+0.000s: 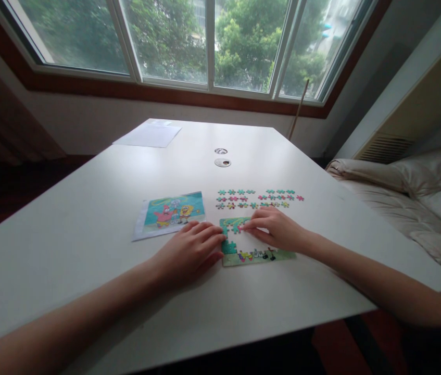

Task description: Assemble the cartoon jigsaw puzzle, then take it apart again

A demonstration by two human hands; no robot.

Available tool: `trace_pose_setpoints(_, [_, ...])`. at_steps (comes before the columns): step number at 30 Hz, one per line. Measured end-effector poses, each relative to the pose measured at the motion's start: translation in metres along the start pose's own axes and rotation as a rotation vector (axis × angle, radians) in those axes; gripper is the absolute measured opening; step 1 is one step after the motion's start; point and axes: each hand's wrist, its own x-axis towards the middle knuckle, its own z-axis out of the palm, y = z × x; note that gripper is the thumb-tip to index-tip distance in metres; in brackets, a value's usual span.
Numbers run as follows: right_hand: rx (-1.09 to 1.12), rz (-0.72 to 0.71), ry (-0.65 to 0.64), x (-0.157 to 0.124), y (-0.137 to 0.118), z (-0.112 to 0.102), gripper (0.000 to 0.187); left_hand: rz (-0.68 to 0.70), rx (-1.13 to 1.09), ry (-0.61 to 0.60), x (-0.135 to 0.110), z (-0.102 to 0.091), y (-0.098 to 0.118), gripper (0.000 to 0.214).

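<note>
A partly assembled jigsaw puzzle [230, 247] lies on the white table, with its border joined and a bare middle. My right hand [273, 227] reaches over its upper part, thumb and fingertips pinched on a small pink puzzle piece [241, 227] at the inner edge. My left hand [197, 245] rests flat with its fingers stretched to the puzzle's left edge. Left of the puzzle is a reference picture [174, 211] with cartoon figures on a teal ground, its lower right corner close to my left fingers. Several loose puzzle pieces [232, 199] lie in rows above the puzzle.
White sheets of paper [150, 134] lie at the table's far left. Two round cable-hole covers [222, 162] are set in the tabletop [87, 224]. A cream sofa [411, 208] stands at the right, and a thin stick [299, 110] leans below the window.
</note>
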Motion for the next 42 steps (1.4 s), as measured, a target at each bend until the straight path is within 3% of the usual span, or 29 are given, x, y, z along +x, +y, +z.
trace_pose_setpoints(29, [-0.161,-0.043,-0.007,-0.0032,-0.0020,0.0005,0.026,-0.012,-0.002,-0.021,-0.0004,0.0011,0.0000,0.026])
trace_pose_setpoints(42, [-0.292,0.021,0.011,0.0005,0.0003,0.0037,0.026,-0.014,0.007,-0.031,0.0001,0.0016,-0.0016,0.027])
